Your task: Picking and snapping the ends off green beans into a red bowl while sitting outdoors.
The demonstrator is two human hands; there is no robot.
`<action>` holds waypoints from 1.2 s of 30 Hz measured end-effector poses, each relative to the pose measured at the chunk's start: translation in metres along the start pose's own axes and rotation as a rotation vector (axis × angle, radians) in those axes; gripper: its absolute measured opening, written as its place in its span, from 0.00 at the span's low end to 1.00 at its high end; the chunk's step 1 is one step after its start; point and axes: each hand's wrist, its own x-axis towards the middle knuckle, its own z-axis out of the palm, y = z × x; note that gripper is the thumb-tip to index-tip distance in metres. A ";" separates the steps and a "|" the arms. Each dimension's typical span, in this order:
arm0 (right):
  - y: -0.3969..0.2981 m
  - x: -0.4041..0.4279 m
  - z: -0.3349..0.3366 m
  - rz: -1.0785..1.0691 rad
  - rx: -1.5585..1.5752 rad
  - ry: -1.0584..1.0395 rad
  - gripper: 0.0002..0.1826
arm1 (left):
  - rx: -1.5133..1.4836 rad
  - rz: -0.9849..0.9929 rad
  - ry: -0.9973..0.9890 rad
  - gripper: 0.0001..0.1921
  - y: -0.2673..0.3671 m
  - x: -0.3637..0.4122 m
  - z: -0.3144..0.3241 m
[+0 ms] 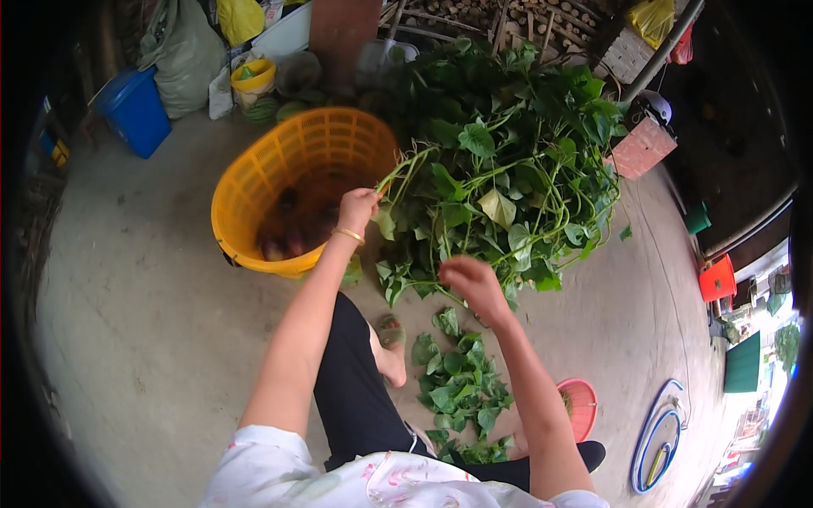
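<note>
My left hand [359,208], with a gold bangle at the wrist, grips green sweet potato vine stems [406,169] beside the rim of a yellow plastic basket [223,209]. From there the stems reach into a large heap of leafy sweet potato vines [502,165]. Dark reddish produce [293,242] lies in the shaded bottom of the basket. At the heap's near edge is my right hand [473,282], blurred, its fingers bent; whether they pinch anything is unclear. A smaller pile of picked leaves [460,384] lies on the floor between my legs.
A pink basin [579,409] stands right of the leaf pile, with a coiled blue hose [657,438] farther right. Behind the basket are a blue bin [134,113], a yellow-rimmed bucket [254,81] and watermelons [262,110]. Stacked firewood [559,25] backs the heap.
</note>
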 end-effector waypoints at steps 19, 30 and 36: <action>0.024 0.265 0.012 0.354 0.147 0.070 0.13 | 0.377 0.241 0.092 0.10 0.012 -0.002 -0.010; 0.113 0.280 -0.043 -0.008 -0.302 0.397 0.06 | 0.439 0.302 0.109 0.11 0.017 0.006 -0.004; 0.065 0.278 0.021 0.314 0.436 0.461 0.09 | 0.446 0.260 0.118 0.10 0.023 -0.002 -0.013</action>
